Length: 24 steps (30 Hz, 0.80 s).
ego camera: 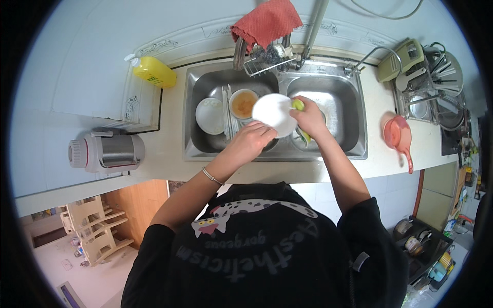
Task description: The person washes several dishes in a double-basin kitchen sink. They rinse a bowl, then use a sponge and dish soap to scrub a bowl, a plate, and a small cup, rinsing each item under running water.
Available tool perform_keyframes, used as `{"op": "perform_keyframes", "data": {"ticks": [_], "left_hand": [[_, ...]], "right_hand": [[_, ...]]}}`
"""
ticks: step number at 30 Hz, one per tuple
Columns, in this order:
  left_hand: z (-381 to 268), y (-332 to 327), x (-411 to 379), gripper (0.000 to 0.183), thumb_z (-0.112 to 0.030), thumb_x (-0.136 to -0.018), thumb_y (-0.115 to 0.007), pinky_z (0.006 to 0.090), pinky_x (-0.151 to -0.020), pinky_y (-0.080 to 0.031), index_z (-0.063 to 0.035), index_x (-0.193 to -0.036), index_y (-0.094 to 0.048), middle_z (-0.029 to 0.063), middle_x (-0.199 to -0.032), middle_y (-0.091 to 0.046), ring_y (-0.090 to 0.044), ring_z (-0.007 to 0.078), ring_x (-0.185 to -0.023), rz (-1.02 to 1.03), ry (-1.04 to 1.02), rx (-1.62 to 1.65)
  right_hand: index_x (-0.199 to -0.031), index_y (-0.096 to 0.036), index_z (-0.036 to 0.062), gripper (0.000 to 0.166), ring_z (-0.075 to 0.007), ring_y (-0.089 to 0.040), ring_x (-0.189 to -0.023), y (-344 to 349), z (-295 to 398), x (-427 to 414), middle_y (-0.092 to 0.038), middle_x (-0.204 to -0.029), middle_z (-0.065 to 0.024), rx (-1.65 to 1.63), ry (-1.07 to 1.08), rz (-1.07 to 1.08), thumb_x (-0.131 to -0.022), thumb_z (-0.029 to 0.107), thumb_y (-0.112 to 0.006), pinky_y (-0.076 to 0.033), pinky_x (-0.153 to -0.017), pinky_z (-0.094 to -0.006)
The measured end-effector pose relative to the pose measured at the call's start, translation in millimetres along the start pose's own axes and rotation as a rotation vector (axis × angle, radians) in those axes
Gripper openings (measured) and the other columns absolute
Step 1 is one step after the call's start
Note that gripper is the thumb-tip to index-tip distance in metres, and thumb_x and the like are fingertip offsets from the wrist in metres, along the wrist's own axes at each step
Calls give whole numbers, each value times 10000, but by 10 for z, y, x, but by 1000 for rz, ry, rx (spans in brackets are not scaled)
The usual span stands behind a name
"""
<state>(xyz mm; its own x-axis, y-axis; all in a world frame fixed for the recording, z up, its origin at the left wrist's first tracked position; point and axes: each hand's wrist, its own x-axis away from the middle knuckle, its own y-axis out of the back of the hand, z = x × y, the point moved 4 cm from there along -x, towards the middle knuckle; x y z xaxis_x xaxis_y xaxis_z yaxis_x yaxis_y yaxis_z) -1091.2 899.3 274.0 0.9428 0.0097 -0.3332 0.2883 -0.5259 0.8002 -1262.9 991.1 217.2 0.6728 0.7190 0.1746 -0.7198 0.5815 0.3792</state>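
Note:
My left hand (254, 139) grips the near left edge of a white bowl or dish (272, 114), held above the divider of the double sink. At the dish's right edge, my right hand (309, 116) is closed on a yellow-green sponge or cloth (297, 104). A white plate (210, 116) lies in the left basin (200, 81). Beside it are several pale chopsticks (228, 115) and a bowl with orange-brown liquid (243, 104). Below my right hand, a green and yellow item (304, 136) sits partly hidden in the right basin (348, 115).
A yellow detergent bottle (155, 72) and a vacuum jug (115, 151) stand left. A red cloth (267, 21) hangs above a wire rack (269, 66) behind the sink. At right are a pink ladle (398, 134), a small faucet (352, 69) and a dish rack (420, 96).

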Motion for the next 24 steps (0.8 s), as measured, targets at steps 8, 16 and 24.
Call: {"op": "perform_keyframes", "data": {"ticks": [8,16,24], "left_hand": [[464,246,332,253,-121,-754,-686,379,-841,-458,-37,-960,-565,118,-969,-608,-569,333,-939,-189,383,107],[1061,318,1385,72,-62,-862,-613,214,-667,-447,3,-851,-584,23,-752,-600,-550,74,-705,-487,904,348],[1094,222,1517,76,-81,-898,-571,237,-775,-476,-6,-904,-581,54,-862,-639,-595,109,-820,-435,976,424]], "right_hand": [[-1084,-619,61,406,-310,-638,-880,676,-1920,-209,-658,-928,-178,135,-438,-292,-684,124,-596,-488,-790,-364],[-1156,-598,124,535,-274,-628,-974,123,-3059,-322,-651,-1048,-128,400,-651,-96,-632,84,-696,-500,-844,-350],[-1199,-570,95,636,-245,-637,-960,27,-3786,-255,-657,-1051,-112,281,-690,-107,-592,113,-758,-501,-837,-335]]}}
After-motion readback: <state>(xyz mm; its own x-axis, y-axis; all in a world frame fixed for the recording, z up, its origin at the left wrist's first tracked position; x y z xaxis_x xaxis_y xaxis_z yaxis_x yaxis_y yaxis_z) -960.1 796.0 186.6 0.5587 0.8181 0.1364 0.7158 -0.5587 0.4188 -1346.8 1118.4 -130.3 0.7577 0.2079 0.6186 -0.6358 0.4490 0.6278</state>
